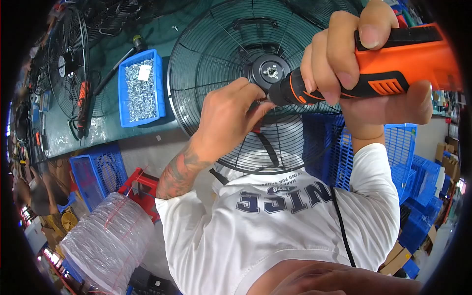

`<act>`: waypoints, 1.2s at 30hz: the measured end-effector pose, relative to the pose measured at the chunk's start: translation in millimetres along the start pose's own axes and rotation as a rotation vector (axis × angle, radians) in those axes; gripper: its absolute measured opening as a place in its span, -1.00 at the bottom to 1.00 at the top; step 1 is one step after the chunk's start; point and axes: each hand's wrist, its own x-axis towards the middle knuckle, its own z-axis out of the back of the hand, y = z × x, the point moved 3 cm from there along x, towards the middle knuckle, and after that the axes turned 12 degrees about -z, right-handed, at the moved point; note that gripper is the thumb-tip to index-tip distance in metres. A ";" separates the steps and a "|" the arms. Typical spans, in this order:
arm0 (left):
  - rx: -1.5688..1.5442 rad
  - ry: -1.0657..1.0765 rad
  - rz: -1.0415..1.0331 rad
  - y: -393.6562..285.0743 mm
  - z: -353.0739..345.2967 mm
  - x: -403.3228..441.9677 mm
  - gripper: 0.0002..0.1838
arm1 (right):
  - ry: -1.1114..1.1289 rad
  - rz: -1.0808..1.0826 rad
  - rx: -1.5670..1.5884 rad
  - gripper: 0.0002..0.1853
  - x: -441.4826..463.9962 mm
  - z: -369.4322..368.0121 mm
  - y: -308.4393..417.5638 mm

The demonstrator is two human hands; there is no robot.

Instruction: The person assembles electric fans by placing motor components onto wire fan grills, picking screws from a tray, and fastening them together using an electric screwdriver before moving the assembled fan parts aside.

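Observation:
My right hand (339, 59) is wrapped round an orange and black cordless screwdriver (393, 64), which points left toward the middle of a black wire fan guard (196, 69). My left hand (228, 110) is closed, thumb and fingertips pinched together at the screwdriver's nose. Whatever lies between those fingertips is too small and hidden to name. Just above the pinch sits the round black hub (269, 71) of the fan, with a metal piece at its centre. The guard stands in front of my chest at the table's edge.
On the green-covered table (164, 27) a blue bin (123, 93) holds many screws. Farther left stand another fan guard (69, 59) and an orange-and-black tool (83, 98). Blue crates (400, 147) are at right; a plastic-wrapped roll (110, 236) and red stool (142, 184) stand lower left.

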 end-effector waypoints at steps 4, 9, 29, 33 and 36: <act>-0.012 -0.016 -0.016 5.1 1.0 -4.1 -0.73 | -0.115 0.128 -0.045 -0.43 3.4 -7.0 -9.6; 0.050 0.007 0.060 4.3 14.7 -5.9 -0.76 | -0.145 0.025 -0.304 -0.38 12.8 -0.9 -4.3; -0.231 -0.414 0.493 62.8 43.2 -52.8 -0.79 | -0.615 0.033 -0.303 -0.54 31.3 71.0 -77.0; -0.194 -0.351 0.308 65.0 49.2 -53.4 -0.67 | -0.629 -0.009 -0.296 -0.45 31.9 69.8 -80.4; -0.225 -0.336 0.354 63.4 49.8 -55.1 -0.59 | -0.625 -0.036 -0.320 -0.42 32.9 69.9 -79.7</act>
